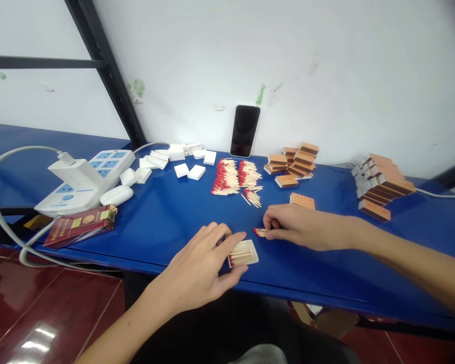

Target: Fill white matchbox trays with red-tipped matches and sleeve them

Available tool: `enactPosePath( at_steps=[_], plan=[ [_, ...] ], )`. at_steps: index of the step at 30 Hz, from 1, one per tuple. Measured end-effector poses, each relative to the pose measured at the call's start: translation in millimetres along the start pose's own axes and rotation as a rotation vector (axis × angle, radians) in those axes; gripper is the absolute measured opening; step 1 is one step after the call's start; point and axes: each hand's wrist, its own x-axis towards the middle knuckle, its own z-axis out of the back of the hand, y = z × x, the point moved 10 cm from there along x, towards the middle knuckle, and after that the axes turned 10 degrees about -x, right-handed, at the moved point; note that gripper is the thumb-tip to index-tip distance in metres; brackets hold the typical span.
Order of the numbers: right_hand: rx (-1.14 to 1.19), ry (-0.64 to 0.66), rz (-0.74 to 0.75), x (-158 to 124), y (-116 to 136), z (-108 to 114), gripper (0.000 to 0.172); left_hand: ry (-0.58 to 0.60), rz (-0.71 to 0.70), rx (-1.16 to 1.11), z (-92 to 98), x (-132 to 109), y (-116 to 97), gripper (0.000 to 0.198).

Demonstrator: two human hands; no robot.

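My left hand (208, 265) grips a white matchbox tray (255, 253) by its sides near the table's front edge. Inside the tray lies a layer of matches (241, 254), some red heads showing at its left end. Just right of it, my right hand (296, 225) pinches a small bunch of matches (260, 232), red heads pointing left, low over the blue table. Behind my hands lie loose piles of red-headed matches (227, 177). An orange matchbox sleeve (302, 200) lies just beyond my right hand.
White trays (196, 172) lie scattered at back left. Orange sleeves (301, 162) are heaped at back right, with stacked matchboxes (382, 179) farther right. A phone (245, 130) leans on the wall. A power strip (109, 164), white cable and red packet (81, 226) occupy the left.
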Motion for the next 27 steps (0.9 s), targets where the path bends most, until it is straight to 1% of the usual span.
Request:
enactPosePath(
  at_steps=[3, 5, 8, 11, 14, 18, 24, 27],
  plan=[
    [-0.037, 0.062, 0.004, 2, 0, 0, 0.023, 0.008, 0.002, -0.005, 0.6, 1, 0, 0.043],
    [-0.077, 0.075, 0.029, 3, 2, 0, 0.019, 0.012, 0.003, -0.010, 0.5, 1, -1, 0.041],
    [-0.129, 0.034, 0.104, 1, 10, 2, 0.017, 0.019, 0.004, -0.009, -0.5, 1, -1, 0.041],
    [-0.161, 0.011, 0.167, -3, 16, 0, 0.018, 0.004, 0.004, 0.002, 0.5, 0, -1, 0.049],
    [-0.160, 0.018, 0.142, -5, 12, -2, 0.016, -0.018, 0.008, 0.010, 2.6, 0, 0, 0.057],
    [-0.130, 0.004, 0.098, -4, 8, 3, 0.011, -0.022, 0.010, 0.007, 2.6, -1, 0, 0.058],
    [-0.173, 0.033, 0.117, -6, 10, -4, 0.022, -0.014, 0.021, 0.007, 1.2, 0, 2, 0.055],
    [-0.166, 0.039, 0.121, -9, 12, -6, 0.021, -0.011, 0.044, -0.021, 1.3, 0, 4, 0.057]
  ],
)
